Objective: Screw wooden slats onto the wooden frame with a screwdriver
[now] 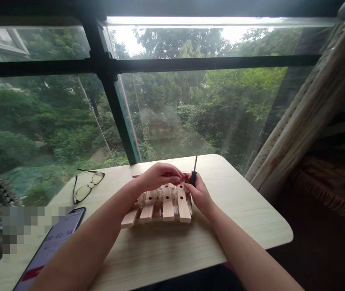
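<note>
A light wooden piece (pixel 168 210) with several separate slats lies on the table in front of me. Dark round screw heads or holes show in the slats, and something clear or shiny sits between them. My left hand (pixel 162 176) arches over its far side, fingers bent and pressed together by the top of the rightmost slat (pixel 184 211). Whatever those fingertips hold, if anything, is too small to make out. In my right hand (pixel 199 192) is a screwdriver (pixel 193 177) with a black handle, its shaft pointing up and away from the wood. The right fingertips meet the left ones near the slat.
Folded-open eyeglasses (pixel 87 188) lie at the table's far left. A phone (pixel 54 246) showing a running timer rests by my left forearm. The pale table (pixel 251 218) has rounded corners and stands against a window (pixel 190 101). A curtain (pixel 299 101) hangs at the right.
</note>
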Available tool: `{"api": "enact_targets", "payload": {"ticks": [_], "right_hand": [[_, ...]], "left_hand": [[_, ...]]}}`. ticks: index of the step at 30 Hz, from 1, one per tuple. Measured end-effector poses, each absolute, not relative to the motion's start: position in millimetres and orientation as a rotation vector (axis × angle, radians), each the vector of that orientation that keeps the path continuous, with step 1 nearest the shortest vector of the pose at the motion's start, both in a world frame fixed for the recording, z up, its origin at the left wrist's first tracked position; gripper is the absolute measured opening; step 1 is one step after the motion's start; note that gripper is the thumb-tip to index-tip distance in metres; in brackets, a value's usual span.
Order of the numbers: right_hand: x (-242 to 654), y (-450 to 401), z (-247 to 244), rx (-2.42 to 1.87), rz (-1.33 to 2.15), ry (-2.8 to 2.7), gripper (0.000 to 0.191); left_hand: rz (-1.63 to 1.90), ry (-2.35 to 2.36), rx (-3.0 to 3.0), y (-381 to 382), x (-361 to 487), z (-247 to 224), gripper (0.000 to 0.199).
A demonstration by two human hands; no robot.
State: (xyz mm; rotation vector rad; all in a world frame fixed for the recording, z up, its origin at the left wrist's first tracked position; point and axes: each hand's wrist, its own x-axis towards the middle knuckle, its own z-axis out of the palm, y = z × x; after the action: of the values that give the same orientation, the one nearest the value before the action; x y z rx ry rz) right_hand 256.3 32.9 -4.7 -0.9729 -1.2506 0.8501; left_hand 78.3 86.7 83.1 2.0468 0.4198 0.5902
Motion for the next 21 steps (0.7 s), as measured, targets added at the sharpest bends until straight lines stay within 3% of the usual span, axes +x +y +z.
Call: {"api": "enact_targets", "payload": {"ticks": [12, 17, 21], "right_hand": [[256.9, 36.7, -7.0, -1.167, 0.683, -1.394, 0.026], [254.7, 35.7, -4.8, -1.127, 0.683, -1.373, 0.027], [253.8, 29.6, 3.2, -1.021, 0.452, -1.170, 0.023]], "left_hand": [[0.581, 0.514, 2.445, 87.6, 70.5, 65.1, 0.021], [0.733, 0.299, 2.544, 86.0, 72.7, 66.6, 0.020], [0.883, 0.243, 2.534, 82.6, 73.4, 71.4, 0.024]]}}
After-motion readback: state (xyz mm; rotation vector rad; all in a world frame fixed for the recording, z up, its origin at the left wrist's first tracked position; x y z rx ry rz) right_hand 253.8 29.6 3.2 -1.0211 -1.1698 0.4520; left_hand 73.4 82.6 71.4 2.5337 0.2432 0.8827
